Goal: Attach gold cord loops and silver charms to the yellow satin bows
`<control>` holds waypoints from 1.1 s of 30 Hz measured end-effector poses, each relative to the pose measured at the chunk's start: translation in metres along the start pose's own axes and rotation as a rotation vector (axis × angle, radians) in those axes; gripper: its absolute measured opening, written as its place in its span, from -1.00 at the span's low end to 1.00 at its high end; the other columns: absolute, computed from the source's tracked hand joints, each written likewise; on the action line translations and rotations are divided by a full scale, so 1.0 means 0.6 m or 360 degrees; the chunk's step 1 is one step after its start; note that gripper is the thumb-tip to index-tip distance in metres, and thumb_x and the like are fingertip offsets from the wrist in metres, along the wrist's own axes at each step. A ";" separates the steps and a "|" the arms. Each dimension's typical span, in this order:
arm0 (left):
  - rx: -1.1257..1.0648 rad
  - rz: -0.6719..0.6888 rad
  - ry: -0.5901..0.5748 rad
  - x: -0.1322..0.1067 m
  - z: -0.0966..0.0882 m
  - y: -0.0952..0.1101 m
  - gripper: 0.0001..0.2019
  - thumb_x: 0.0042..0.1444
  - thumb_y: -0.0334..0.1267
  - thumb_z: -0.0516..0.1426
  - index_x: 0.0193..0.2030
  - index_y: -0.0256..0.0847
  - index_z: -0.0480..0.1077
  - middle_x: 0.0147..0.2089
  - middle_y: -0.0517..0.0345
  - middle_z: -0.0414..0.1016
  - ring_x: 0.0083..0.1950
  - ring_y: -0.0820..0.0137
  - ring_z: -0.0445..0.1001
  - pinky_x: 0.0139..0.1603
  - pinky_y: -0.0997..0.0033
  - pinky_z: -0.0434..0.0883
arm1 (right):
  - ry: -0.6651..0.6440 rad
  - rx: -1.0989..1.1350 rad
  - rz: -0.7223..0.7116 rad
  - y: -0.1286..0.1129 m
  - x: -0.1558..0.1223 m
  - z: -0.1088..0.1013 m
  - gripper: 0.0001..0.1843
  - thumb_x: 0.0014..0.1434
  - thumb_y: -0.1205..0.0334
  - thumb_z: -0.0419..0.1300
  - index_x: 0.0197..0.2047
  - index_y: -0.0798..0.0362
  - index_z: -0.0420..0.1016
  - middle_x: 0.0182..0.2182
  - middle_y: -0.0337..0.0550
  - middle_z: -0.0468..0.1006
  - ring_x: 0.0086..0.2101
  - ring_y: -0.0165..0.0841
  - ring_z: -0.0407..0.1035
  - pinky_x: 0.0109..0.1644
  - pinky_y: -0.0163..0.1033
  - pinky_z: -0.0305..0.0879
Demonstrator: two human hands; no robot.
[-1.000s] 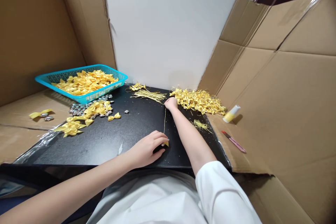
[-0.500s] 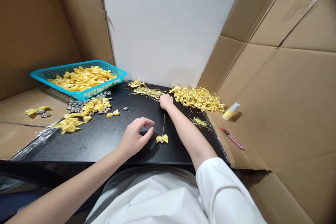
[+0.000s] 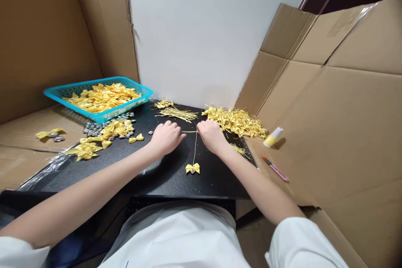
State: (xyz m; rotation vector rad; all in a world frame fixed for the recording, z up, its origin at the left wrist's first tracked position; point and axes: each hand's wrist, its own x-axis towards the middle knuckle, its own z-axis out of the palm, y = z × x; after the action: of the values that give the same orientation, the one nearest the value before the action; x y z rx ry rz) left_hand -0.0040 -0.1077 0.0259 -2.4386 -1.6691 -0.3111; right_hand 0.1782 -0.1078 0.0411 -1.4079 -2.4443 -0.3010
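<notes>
A small yellow ribbon bow (image 3: pixel 192 168) with a silver bead lies on the black table (image 3: pixel 132 167), tied to a thin gold cord (image 3: pixel 195 147) that runs up to my hands. My left hand (image 3: pixel 167 137) and my right hand (image 3: pixel 211 135) are both closed in a pinch on the far end of the cord, a short stretch of it held level between them. A bundle of gold cords (image 3: pixel 177 113) lies just beyond my hands.
A teal basket (image 3: pixel 125 111) of yellow bows stands at the far left, with loose bows (image 3: pixel 117 129) and silver beads (image 3: pixel 91 127) beside it. A heap of corded bows (image 3: pixel 237 120) lies at the right. A glue bottle (image 3: pixel 272 137) and a red cutter (image 3: pixel 275 169) rest on cardboard.
My left hand has let go of the bow near the front edge and moved up to the cord's far end. My right hand has drawn back slightly. The bow lies where it was released.
</notes>
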 end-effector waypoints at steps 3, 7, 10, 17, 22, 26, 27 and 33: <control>-0.0047 -0.0005 -0.0120 0.028 0.012 0.015 -0.65 0.28 -0.16 0.01 -0.28 -0.30 0.57 -0.21 -0.20 0.60 -0.04 0.02 0.51 -0.11 0.21 0.38 | 0.0053 -0.0021 0.0153 0.000 -0.023 0.030 -0.78 0.32 0.39 -0.02 -0.17 0.17 0.45 -0.21 0.07 0.52 -0.16 -0.16 0.28 -0.09 -0.10 0.08; -0.0149 -0.0179 -0.0143 0.042 0.031 0.029 -0.57 0.30 -0.14 -0.06 -0.27 -0.32 0.58 -0.23 -0.26 0.60 -0.13 0.01 0.57 -0.19 0.22 0.40 | 0.0121 0.0061 0.0325 0.001 -0.031 0.072 -0.74 0.28 0.47 -0.03 -0.22 0.15 0.49 -0.26 0.07 0.53 -0.18 -0.15 0.27 -0.12 -0.09 0.10; -0.0261 -0.0295 -0.0097 0.038 0.043 0.032 -0.53 0.31 -0.12 -0.11 -0.25 -0.33 0.57 -0.20 -0.30 0.60 -0.12 -0.03 0.57 -0.17 0.17 0.40 | 0.0211 0.0208 0.0382 -0.002 -0.035 0.087 -0.76 0.25 0.45 0.02 -0.29 0.12 0.51 -0.24 0.07 0.53 -0.15 -0.14 0.25 -0.08 -0.08 0.12; -0.0723 -0.0463 0.0117 0.027 0.060 0.028 -0.45 0.32 -0.06 -0.23 -0.41 -0.23 0.48 -0.32 -0.11 0.59 -0.22 0.14 0.56 -0.27 0.34 0.34 | 0.0543 0.0874 0.0544 -0.015 -0.038 0.101 -0.84 0.12 0.41 0.13 -0.39 0.09 0.54 -0.37 -0.07 0.53 -0.24 -0.24 0.32 -0.06 -0.14 0.22; -0.1164 -0.0402 0.0284 0.032 0.080 0.029 -0.41 0.30 0.02 -0.29 -0.67 -0.16 0.19 -0.64 0.10 0.33 -0.52 0.31 0.38 -0.45 0.41 0.22 | 0.0687 0.1623 0.0713 -0.028 -0.023 0.126 -0.88 0.05 0.22 0.22 -0.42 0.08 0.54 -0.50 -0.20 0.55 -0.46 -0.38 0.37 -0.33 -0.28 0.30; -0.1455 -0.0343 0.0458 0.037 0.099 0.031 -0.47 0.26 0.06 -0.25 -0.67 -0.13 0.06 -0.67 0.22 0.17 -0.57 0.40 0.21 -0.49 0.43 0.19 | 0.0790 0.2152 0.0881 -0.025 -0.016 0.137 -0.83 -0.03 0.16 0.27 -0.42 0.09 0.55 -0.50 -0.21 0.58 -0.45 -0.40 0.41 -0.30 -0.29 0.34; -0.1505 -0.0351 0.0500 0.038 0.102 0.031 -0.49 0.24 0.08 -0.22 -0.66 -0.13 0.06 -0.67 0.23 0.15 -0.58 0.41 0.19 -0.50 0.43 0.17 | 0.0815 0.2264 0.0918 -0.023 -0.016 0.138 -0.82 -0.06 0.15 0.29 -0.41 0.09 0.56 -0.49 -0.22 0.59 -0.44 -0.40 0.42 -0.28 -0.29 0.34; -0.1682 -0.0380 0.0655 0.034 0.103 0.035 -0.55 0.16 0.08 -0.04 -0.62 -0.16 0.18 -0.64 0.28 0.18 -0.55 0.44 0.18 -0.47 0.45 0.16 | 0.0802 0.2823 0.1093 -0.024 -0.019 0.130 -0.79 -0.18 0.22 0.41 -0.41 0.08 0.58 -0.49 -0.25 0.61 -0.48 -0.48 0.42 -0.32 -0.35 0.36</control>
State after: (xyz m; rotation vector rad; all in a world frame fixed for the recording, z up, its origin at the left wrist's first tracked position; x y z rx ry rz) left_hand 0.0274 -0.0809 -0.0289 -2.4026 -1.8379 -2.0003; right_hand 0.1587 -0.0986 -0.0359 -0.8652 -0.8482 1.1761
